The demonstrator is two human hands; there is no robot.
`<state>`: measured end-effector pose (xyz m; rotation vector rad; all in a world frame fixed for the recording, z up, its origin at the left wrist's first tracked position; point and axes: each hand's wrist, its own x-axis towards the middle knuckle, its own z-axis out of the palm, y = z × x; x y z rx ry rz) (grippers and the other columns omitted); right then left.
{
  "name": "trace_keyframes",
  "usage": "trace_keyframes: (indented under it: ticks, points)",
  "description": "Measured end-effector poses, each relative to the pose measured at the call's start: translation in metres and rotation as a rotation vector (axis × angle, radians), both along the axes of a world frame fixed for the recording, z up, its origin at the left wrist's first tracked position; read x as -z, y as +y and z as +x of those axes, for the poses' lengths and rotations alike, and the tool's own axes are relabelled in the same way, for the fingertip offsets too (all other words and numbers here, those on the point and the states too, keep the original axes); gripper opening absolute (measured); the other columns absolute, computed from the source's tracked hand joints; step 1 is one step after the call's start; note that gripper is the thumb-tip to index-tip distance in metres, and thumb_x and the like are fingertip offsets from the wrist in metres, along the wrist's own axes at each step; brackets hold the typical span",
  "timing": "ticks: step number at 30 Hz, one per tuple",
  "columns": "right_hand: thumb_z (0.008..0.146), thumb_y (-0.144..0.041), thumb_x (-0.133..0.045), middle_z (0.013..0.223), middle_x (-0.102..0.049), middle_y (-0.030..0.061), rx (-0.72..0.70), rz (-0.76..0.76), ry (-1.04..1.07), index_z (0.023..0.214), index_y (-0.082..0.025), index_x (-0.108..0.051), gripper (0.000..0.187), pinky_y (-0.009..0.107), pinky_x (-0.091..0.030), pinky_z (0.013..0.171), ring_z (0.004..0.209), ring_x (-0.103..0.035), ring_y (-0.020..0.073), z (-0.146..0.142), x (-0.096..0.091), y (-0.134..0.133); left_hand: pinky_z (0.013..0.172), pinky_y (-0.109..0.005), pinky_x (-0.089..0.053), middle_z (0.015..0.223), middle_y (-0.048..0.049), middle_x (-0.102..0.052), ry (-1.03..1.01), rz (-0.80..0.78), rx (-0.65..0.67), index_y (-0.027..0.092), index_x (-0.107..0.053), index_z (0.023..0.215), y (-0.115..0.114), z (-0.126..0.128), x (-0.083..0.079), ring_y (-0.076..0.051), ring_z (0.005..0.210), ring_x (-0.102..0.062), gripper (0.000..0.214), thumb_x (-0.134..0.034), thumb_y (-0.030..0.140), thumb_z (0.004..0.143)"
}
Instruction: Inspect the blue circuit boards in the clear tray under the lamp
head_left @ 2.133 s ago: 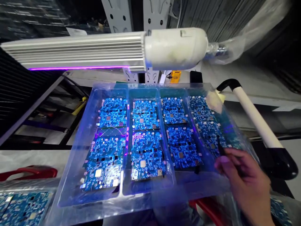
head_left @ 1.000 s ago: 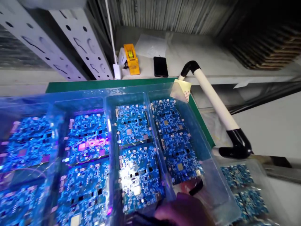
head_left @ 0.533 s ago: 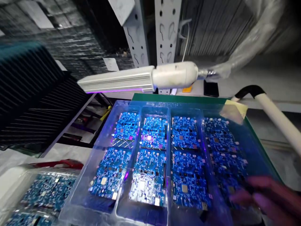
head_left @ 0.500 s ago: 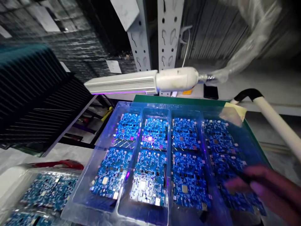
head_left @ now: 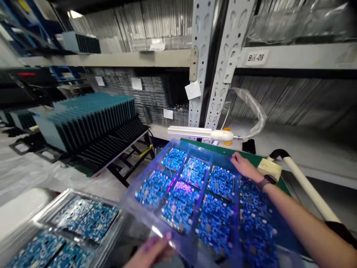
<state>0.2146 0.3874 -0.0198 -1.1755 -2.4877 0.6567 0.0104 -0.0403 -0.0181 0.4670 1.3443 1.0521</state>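
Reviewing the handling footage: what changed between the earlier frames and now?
Right hand left the right-hand column and now grips the far edge of the clear plastic tray; its dark tool no longer shows. Left hand came into view, gripping the near edge. Tray shifted left, off the yellow note. Unchanged: circuit boards in tray.

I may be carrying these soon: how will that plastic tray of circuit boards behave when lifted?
The tray may flex a little, as its translucent plastic looks thin. The circuit boards could slide if it tips, since no fastening shows. It's probably awkward one-handed, stretching from the left hand to the right hand.
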Motion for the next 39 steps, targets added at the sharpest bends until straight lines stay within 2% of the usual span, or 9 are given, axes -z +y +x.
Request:
trace_keyframes:
  ticks: [5, 11, 17, 20, 26, 29, 31, 33, 39]
  points:
    - [0.103, -0.040, -0.040, 0.100, -0.075, 0.0101, 0.036, -0.143, 0.032, 0.094, -0.023, -0.046, 0.020, 0.036, -0.047, 0.080, 0.091, -0.070, 0.0253, 0.044, -0.005, -0.038, 0.106, -0.043, -0.048, 0.121, -0.0109, -0.073, 0.398, -0.042, -0.103, 0.017, -0.074, 0.113, 0.001, -0.048, -0.011, -0.032, 0.114, -0.063, 0.078, -0.067, 0.085, 0.077]
    - [0.100, -0.042, -0.045, 0.102, -0.076, 0.0043, 0.227, -0.248, 0.171, 0.095, -0.025, -0.046, 0.018, 0.035, -0.054, 0.082, 0.087, -0.074, 0.0224, 0.091, 0.008, -0.093, 0.074, -0.031, -0.047, 0.093, -0.0072, -0.073, 0.553, 0.053, -0.180, 0.012, -0.073, 0.102, 0.048, -0.087, 0.000, -0.022, 0.083, -0.061, 0.081, -0.077, 0.080, 0.058]
    - [0.092, -0.050, -0.051, 0.085, -0.076, 0.0018, 0.353, -0.374, 0.250, 0.092, -0.027, -0.045, 0.024, 0.038, -0.059, 0.070, 0.073, -0.074, 0.0255, 0.145, 0.007, -0.170, 0.084, -0.037, -0.051, 0.102, -0.0115, -0.074, 0.661, 0.166, -0.199, 0.012, -0.067, 0.107, 0.100, -0.099, 0.020, -0.028, 0.091, -0.066, 0.078, -0.072, 0.072, 0.057]
    - [0.089, -0.057, -0.050, 0.080, -0.076, 0.0031, 0.357, -0.428, 0.332, 0.093, -0.027, -0.042, 0.031, 0.041, -0.061, 0.072, 0.073, -0.075, 0.0267, 0.160, 0.009, -0.187, 0.095, -0.044, -0.051, 0.112, -0.0155, -0.073, 0.761, 0.229, -0.215, 0.010, -0.064, 0.121, 0.109, -0.099, 0.029, -0.033, 0.103, -0.066, 0.088, -0.066, 0.076, 0.062]
    - [0.090, -0.054, -0.053, 0.108, -0.076, 0.0097, 0.464, -0.258, 0.516, 0.099, -0.026, -0.041, 0.031, 0.043, -0.058, 0.087, 0.100, -0.074, 0.0279, 0.145, 0.037, -0.158, 0.122, -0.050, -0.036, 0.149, -0.0194, -0.057, 0.977, 0.284, -0.226, 0.008, -0.049, 0.150, 0.086, -0.089, 0.044, -0.036, 0.136, -0.054, 0.093, -0.054, 0.075, 0.085]
    - [0.091, -0.051, -0.054, 0.093, -0.073, 0.0036, 0.522, -0.177, 0.532, 0.100, -0.025, -0.045, 0.029, 0.036, -0.052, 0.075, 0.079, -0.068, 0.0230, 0.124, 0.053, -0.149, 0.121, -0.053, -0.038, 0.151, -0.0174, -0.056, 1.098, 0.284, -0.235, 0.013, -0.047, 0.153, 0.072, -0.083, 0.052, -0.036, 0.137, -0.054, 0.083, -0.049, 0.071, 0.093]
    - [0.091, -0.055, -0.052, 0.076, -0.062, -0.0013, 0.578, -0.152, 0.542, 0.099, -0.024, -0.049, 0.031, 0.032, -0.042, 0.063, 0.062, -0.053, 0.0187, 0.114, 0.061, -0.152, 0.121, -0.054, -0.039, 0.154, -0.0165, -0.055, 1.124, 0.282, -0.251, 0.015, -0.045, 0.155, 0.065, -0.079, 0.057, -0.035, 0.139, -0.053, 0.079, -0.049, 0.069, 0.096]
    - [0.091, -0.059, -0.050, 0.072, -0.053, -0.0024, 0.631, -0.141, 0.573, 0.098, -0.023, -0.052, 0.037, 0.030, -0.037, 0.060, 0.062, -0.046, 0.0174, 0.111, 0.068, -0.160, 0.124, -0.054, -0.037, 0.158, -0.0134, -0.051, 1.104, 0.282, -0.272, 0.020, -0.042, 0.157, 0.060, -0.076, 0.061, -0.033, 0.143, -0.050, 0.074, -0.050, 0.066, 0.098]
    - [0.085, -0.063, -0.058, 0.088, -0.055, 0.0017, 0.822, -0.176, 0.644, 0.099, -0.021, -0.056, 0.044, 0.030, -0.038, 0.063, 0.075, -0.048, 0.0188, 0.113, 0.075, -0.184, 0.130, -0.060, -0.027, 0.158, -0.0058, -0.052, 0.966, 0.150, -0.394, 0.032, -0.049, 0.151, 0.042, -0.071, 0.065, -0.033, 0.149, -0.044, 0.066, -0.056, 0.067, 0.096]
